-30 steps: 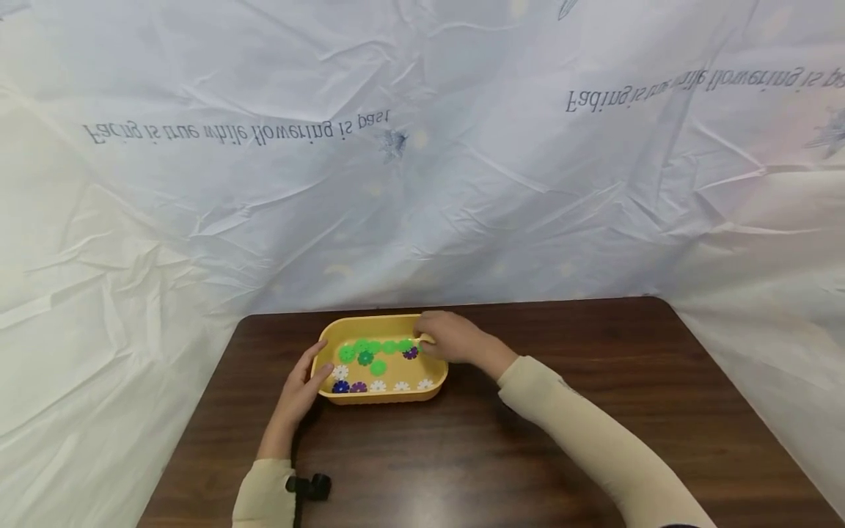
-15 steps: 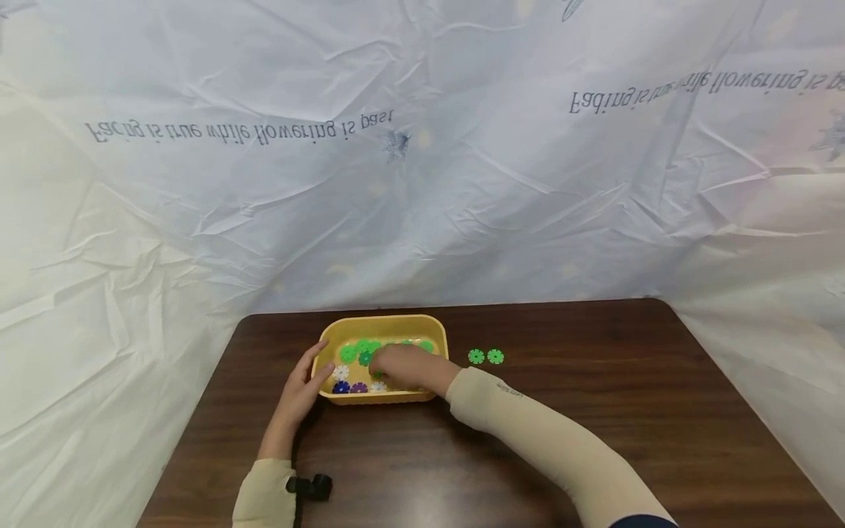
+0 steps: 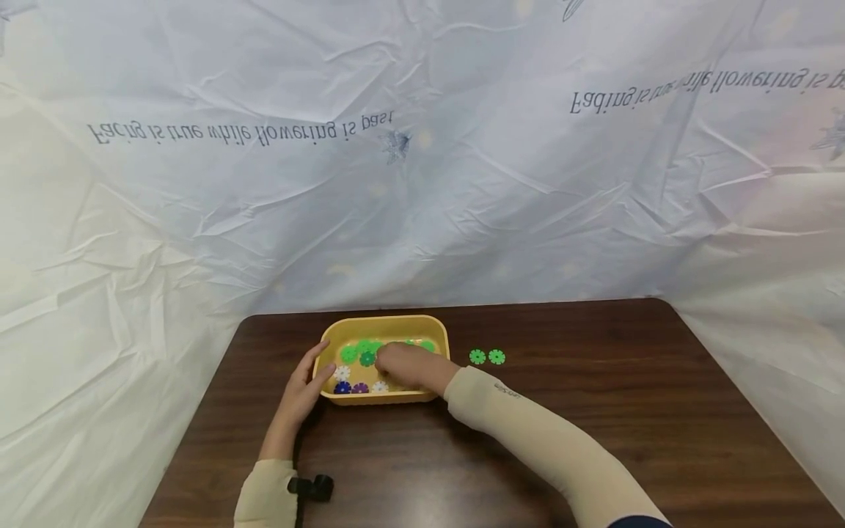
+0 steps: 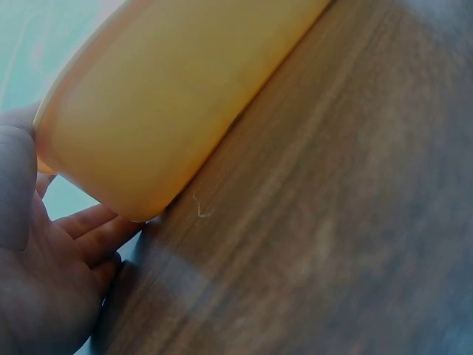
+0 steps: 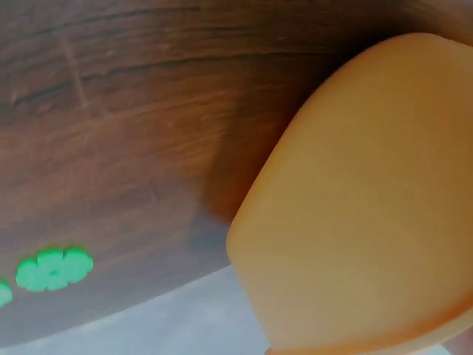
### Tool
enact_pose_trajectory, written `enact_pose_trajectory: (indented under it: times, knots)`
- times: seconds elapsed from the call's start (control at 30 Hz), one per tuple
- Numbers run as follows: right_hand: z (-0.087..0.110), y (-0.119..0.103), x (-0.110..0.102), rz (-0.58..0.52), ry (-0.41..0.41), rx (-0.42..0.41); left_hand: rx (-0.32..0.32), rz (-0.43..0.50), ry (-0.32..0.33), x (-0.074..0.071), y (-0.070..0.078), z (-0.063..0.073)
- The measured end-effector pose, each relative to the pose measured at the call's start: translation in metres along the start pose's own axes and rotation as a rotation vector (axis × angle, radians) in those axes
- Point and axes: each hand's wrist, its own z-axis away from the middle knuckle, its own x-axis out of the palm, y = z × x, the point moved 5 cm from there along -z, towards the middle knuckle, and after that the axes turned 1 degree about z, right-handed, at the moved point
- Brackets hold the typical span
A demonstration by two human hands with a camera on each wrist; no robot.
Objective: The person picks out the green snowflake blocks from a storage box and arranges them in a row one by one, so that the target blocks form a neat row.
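A yellow plastic basin (image 3: 376,399) stands on the dark table, holding flower-shaped plastic discs. Light green discs (image 3: 348,355) lie along its back, beside a darker green disc (image 3: 367,358). White discs (image 3: 342,373), a blue disc (image 3: 342,388) and a purple disc (image 3: 359,389) lie towards the left and front. My left hand (image 3: 299,392) grips the basin's left end, thumb at the rim; the left wrist view shows fingers against its outside. My right hand (image 3: 409,365) reaches down into the basin's middle, fingers bent. Its fingertips are hidden, so I cannot tell whether they pinch a disc.
Two light green discs, one nearer (image 3: 477,356) and one farther right (image 3: 496,356), lie on the table (image 3: 594,411) right of the basin. A black wrist-camera mount (image 3: 312,488) sits at my left sleeve. A pale printed sheet (image 3: 422,183) hangs behind the table.
My right hand has moved left from the basin's back right corner to its middle. Two green discs on the table have come into view where the wrist was. The left hand stays put.
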Motion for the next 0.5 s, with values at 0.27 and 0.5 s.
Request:
enact_pose_trajectory:
  times: [0.27,0.5]
  knots:
    - [-0.0053,0.0038,-0.0005,-0.075,-0.01,-0.001,-0.001,-0.01,-0.002,0.0009,-0.0004,-0.0001]
    - [-0.0106,0.0042,-0.0006,-0.102,-0.046,0.041,-0.009,-0.008,-0.001,-0.0001,-0.0009,0.0005]
